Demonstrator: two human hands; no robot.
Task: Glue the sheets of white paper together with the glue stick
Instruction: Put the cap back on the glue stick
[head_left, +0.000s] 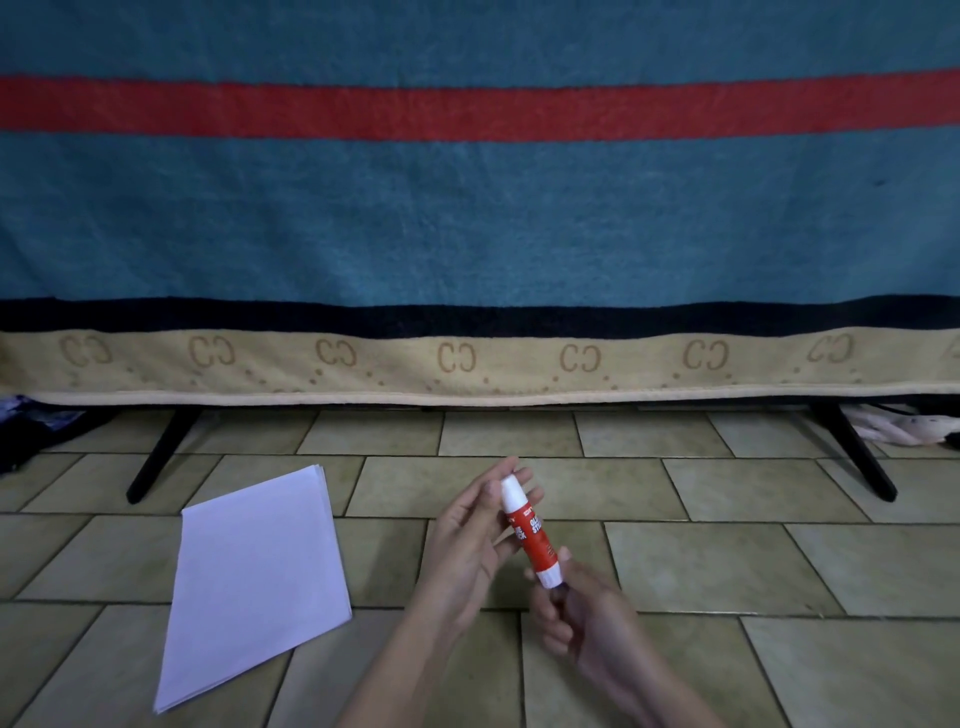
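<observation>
two hands (467, 540) on one glue stick (531, 532), held up over the tiled floor (727, 561). right-hand fingertips (563, 564) pinched round the white base end, probably to steady it or turn the screw base. left-hand fingers (511, 470) loosely curved and slightly spread behind the white cap end, likely poised to pull the cap, which looks on. right hand (582, 618) low and near, left hand higher, stick tilted between them. one stack of white paper sheets (254, 582) flat on the floor, well apart to the left, untouched; sheet count impossible to tell, only several edges fanned at the corner. beyond, one striped blanket (467, 218) hung over two dark angled legs (161, 457).
</observation>
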